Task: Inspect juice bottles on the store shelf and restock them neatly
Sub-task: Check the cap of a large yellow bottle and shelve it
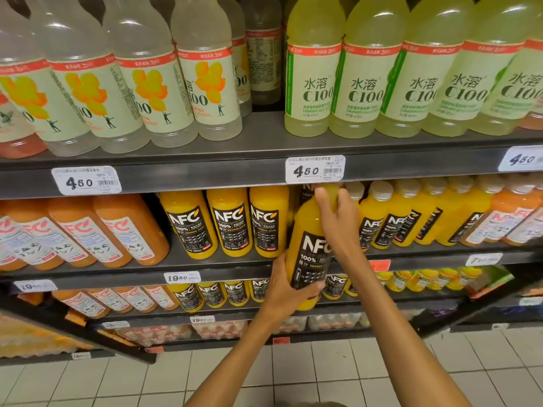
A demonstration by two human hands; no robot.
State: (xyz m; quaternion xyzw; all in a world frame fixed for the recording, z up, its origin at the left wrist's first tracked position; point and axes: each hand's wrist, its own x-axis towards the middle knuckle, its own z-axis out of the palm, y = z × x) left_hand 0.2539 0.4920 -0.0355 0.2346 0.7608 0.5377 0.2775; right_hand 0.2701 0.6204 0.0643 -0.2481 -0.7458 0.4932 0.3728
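A large yellow NFC orange juice bottle (308,245) with a black label is held upright in front of the middle shelf (205,261). My left hand (286,289) grips it around the bottom. My right hand (338,218) grips its neck and cap, just under the upper shelf's edge. A row of matching large NFC bottles (229,221) stands on the shelf to its left. Smaller NFC bottles (390,218) with white caps fill the shelf to its right.
Pale and green C100 bottles (361,83) line the top shelf above a 4.50 price tag (315,169). Orange-coloured NFC bottles (117,230) stand at the left. More juice fills the lower shelves (235,309), with white floor tiles (323,374) below.
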